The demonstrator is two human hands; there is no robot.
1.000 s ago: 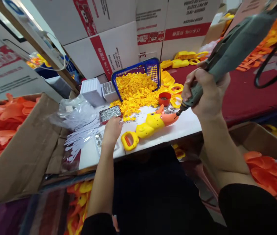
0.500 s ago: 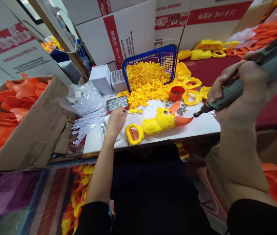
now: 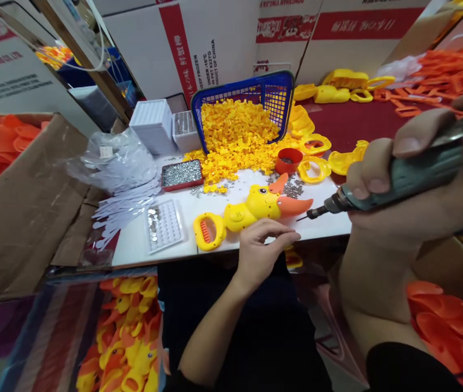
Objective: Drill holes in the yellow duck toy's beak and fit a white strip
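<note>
My right hand is wrapped round a grey-green electric screwdriver, its thin bit pointing left over the table. My left hand is closed in a pinch just below and left of the bit; whatever its fingertips hold is too small to make out. Behind that hand a yellow duck-headed toy with an orange beak lies on the white board. Its ring handle points left and its beak points towards the screwdriver bit. A red tray full of small screws lies farther back on the left.
A blue basket tips yellow parts onto the board. Beside them stands a red cup. On the left are a clear tray of round cells, white strips and a carton of orange parts. Finished-looking toys lie below.
My left hand has moved from the screw tray rightwards and nearer, to below the toy's beak. The screwdriver stays in my right hand, its bit slightly lower. The view has shifted somewhat.
</note>
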